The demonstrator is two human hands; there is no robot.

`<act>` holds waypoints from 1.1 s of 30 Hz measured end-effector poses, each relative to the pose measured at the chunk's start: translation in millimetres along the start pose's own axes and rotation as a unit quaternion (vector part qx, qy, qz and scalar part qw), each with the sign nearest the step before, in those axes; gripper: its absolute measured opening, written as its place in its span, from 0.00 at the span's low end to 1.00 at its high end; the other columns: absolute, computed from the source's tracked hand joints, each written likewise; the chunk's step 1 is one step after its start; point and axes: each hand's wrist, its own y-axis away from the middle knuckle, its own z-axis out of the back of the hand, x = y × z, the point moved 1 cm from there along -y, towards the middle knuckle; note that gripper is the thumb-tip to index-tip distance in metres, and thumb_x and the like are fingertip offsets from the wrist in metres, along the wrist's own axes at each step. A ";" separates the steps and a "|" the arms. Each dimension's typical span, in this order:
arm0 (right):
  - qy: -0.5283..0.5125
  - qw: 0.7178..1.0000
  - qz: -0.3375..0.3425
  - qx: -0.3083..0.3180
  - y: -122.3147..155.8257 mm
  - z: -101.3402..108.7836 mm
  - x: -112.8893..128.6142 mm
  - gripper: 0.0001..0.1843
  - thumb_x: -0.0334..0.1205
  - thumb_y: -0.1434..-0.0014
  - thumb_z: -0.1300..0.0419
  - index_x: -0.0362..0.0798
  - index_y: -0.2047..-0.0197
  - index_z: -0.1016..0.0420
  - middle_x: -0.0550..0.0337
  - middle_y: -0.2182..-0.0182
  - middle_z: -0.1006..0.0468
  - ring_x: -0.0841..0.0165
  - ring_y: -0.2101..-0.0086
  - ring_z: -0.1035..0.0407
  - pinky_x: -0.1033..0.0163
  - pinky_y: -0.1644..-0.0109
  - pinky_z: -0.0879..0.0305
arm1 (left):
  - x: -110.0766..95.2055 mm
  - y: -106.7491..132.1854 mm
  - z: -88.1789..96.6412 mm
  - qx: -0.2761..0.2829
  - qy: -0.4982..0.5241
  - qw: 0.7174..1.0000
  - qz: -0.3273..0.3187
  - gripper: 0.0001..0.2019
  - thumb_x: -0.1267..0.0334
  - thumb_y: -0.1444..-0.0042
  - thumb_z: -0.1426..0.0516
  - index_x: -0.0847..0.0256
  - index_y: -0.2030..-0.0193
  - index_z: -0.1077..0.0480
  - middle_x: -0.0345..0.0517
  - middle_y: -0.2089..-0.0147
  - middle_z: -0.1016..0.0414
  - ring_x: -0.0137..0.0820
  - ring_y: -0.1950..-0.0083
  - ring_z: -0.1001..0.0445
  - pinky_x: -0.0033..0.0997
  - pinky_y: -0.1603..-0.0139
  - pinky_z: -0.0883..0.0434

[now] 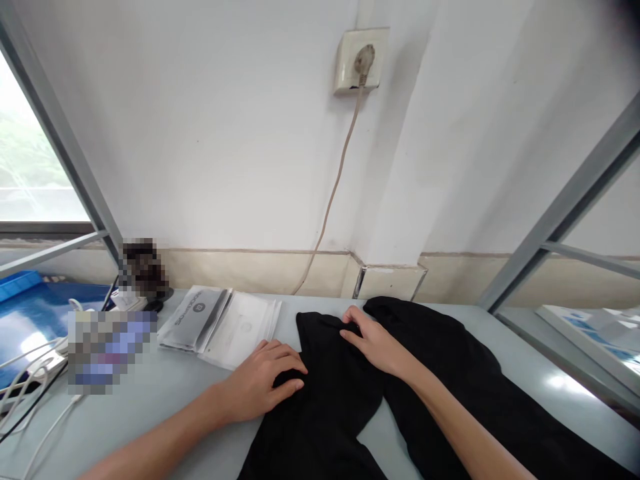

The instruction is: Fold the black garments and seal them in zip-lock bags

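A black garment lies spread over the grey table, reaching from the middle to the lower right. My left hand rests on its left edge with the fingers curled over a fold of the cloth. My right hand lies on the garment's upper part, its fingertips pinching the fabric near the top edge. Both forearms come in from the bottom of the view.
Clear plastic bags with printed sheets lie left of the garment. White cables and a blue tray are at the far left. A cord runs from a wall socket down to the table. Metal frame bars stand at both sides.
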 end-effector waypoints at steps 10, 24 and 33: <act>0.003 0.999 -0.021 -0.026 -6.9 -8.3 -15.8 0.17 0.46 0.37 0.43 0.50 0.47 0.31 0.49 0.50 0.20 0.52 0.47 0.26 0.52 0.43 0.36 | 1.9 1.1 -0.6 -0.013 0.013 1.000 -0.005 0.10 0.61 0.27 0.45 0.52 0.46 0.24 0.44 0.47 0.19 0.38 0.44 0.23 0.42 0.38 0.34; -0.198 0.951 0.101 0.217 13.9 9.9 34.0 0.16 0.53 0.34 0.39 0.51 0.52 0.26 0.59 0.53 0.25 0.60 0.51 0.32 0.59 0.42 0.37 | 5.6 3.0 -0.2 -0.009 -0.002 0.999 0.044 0.18 0.50 0.27 0.49 0.47 0.35 0.32 0.48 0.21 0.47 0.50 0.25 0.47 0.62 0.28 0.42; -0.221 0.913 0.086 0.333 19.5 12.1 35.8 0.19 0.56 0.36 0.36 0.48 0.56 0.19 0.61 0.63 0.24 0.64 0.61 0.32 0.61 0.51 0.36 | 1.9 -1.4 1.9 0.007 0.057 0.997 0.059 0.16 0.48 0.28 0.48 0.47 0.42 0.25 0.46 0.24 0.41 0.51 0.25 0.49 0.64 0.26 0.49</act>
